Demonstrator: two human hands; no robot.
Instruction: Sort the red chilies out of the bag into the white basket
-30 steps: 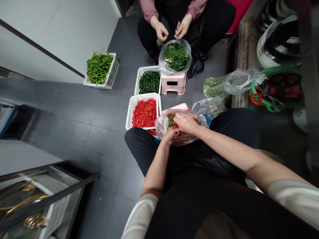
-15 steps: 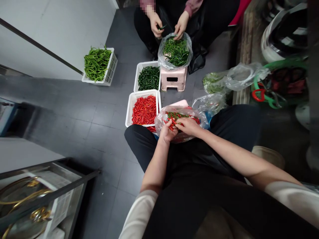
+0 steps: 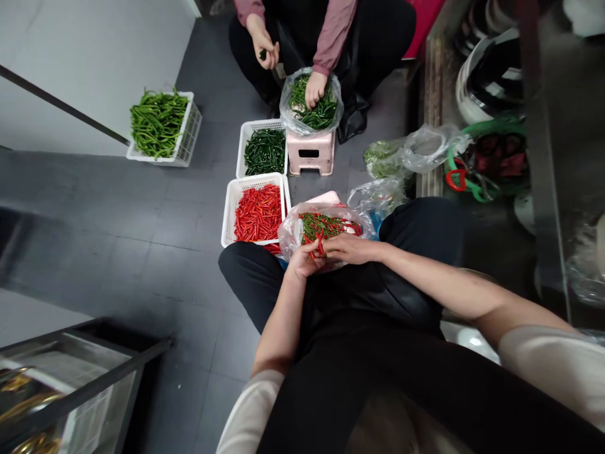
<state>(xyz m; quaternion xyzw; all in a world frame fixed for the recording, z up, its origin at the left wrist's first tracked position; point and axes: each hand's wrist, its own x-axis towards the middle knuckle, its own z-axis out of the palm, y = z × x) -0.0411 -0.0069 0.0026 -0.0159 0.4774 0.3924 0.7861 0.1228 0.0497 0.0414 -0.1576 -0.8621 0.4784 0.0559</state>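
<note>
My left hand (image 3: 305, 260) is closed around several red chili peppers (image 3: 319, 244). Against them my right hand (image 3: 348, 248) pinches with its fingertips; exactly which pepper it grips is partly hidden. Both hands are over the near edge of a clear plastic bag (image 3: 287, 236), between my knees. Inside the bag lie green stems (image 3: 319, 225) and more red peppers. To its left is a white basket (image 3: 229, 217) heaped with picked-looking red chilies (image 3: 258, 213).
Behind the red chilies stands a white basket of dark green chilies (image 3: 265, 151). A co-worker's hand (image 3: 316, 90) reaches into a bag on a pink stool (image 3: 309, 142). Long green peppers (image 3: 158, 123) fill a basket at left. Red-handled scissors (image 3: 456, 180) lie at right.
My hands have drawn slightly closer to me, still together at the red peppers. The co-worker's one hand has gone down into the bag of green chilies. The whole view has shifted.
</note>
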